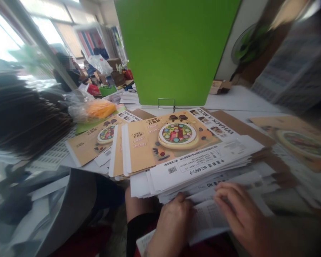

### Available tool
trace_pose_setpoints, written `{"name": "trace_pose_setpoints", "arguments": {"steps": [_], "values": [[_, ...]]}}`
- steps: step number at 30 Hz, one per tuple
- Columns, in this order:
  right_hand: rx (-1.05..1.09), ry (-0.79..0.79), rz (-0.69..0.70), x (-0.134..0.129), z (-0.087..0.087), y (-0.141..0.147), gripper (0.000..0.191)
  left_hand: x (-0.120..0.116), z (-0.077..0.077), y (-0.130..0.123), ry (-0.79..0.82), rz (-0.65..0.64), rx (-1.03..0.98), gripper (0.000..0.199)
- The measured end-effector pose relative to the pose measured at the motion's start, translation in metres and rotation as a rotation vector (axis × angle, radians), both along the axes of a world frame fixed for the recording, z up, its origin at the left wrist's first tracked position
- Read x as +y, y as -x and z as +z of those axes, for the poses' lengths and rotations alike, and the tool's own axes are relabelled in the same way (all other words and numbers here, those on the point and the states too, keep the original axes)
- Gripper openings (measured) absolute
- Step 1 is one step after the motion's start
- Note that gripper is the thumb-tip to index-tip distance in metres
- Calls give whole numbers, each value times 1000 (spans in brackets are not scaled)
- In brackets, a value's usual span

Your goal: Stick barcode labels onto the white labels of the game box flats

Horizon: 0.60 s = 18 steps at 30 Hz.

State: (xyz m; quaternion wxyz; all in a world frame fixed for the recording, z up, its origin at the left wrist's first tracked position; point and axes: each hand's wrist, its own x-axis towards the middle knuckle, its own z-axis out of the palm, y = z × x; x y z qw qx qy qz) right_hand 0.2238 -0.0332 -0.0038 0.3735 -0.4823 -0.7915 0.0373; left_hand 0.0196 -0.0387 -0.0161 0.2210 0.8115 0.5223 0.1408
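Low in the view, my left hand curls its fingers over the left side of a white printed sheet. My right hand is over the right part of that sheet, fingers loosely bent and a gap showing between thumb and fingers. Whether its fingertips touch the paper is hard to tell. Just beyond both hands lies a stack of flat printed cardboard box sheets, tan with a pizza-like picture and "WHACK A MOLE" lettering. Its white lower flaps overhang the table edge.
A tall green board stands behind the stack. More printed sheets lie left, near a plastic bag with orange contents. Blurred dark stacked sheets rise at far left. A grey bin holds paper scraps. Another person is in the background.
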Motion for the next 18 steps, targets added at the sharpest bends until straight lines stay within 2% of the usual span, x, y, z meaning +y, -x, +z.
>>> {"name": "trace_pose_setpoints", "arguments": {"steps": [2,5,8,10,14,18], "values": [[20,40,12,12,9,-8,6,-1,-4,-3,-135,-96,43,13],[64,138,-13,35,25,-13,13,-1,-9,-13,-426,-259,8,20],[68,198,-33,57,34,-7,19,6,-12,-23,-658,-243,-106,24],[56,226,-24,66,34,-1,20,11,-11,-25,-711,-219,-120,24],[72,279,8,76,26,9,20,21,-9,-22,-669,-266,-36,23],[76,291,-10,80,20,12,20,23,-14,-20,-684,-254,-35,22]]}}
